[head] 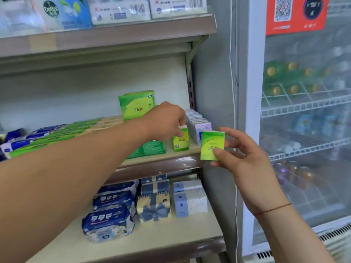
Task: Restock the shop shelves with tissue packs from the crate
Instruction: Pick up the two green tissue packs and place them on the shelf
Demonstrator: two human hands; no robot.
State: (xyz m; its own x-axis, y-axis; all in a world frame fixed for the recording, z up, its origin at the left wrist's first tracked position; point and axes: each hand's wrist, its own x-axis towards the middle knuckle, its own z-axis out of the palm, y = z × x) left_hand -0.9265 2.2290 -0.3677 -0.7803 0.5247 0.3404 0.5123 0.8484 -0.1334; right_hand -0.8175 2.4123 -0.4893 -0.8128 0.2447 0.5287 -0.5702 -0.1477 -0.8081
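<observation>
On a beige metal shop shelf (171, 164), the left hand (167, 120) pinches the top of a small green tissue pack (182, 142) standing upright beside a row of lilac packs (199, 126). The right hand (245, 158) pinches a second green tissue pack (211, 144) between thumb and fingers just before the shelf edge, near a glass-door drinks fridge (303, 114).

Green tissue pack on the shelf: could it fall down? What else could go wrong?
1. The standing green pack sits close to the shelf's front edge; when the left hand lets go, it might tip off.
2. The right hand pinches the second green pack with its fingertips in the air, so it could slip and drop.
3. Squeezing it in might knock the lilac packs beside it.
</observation>
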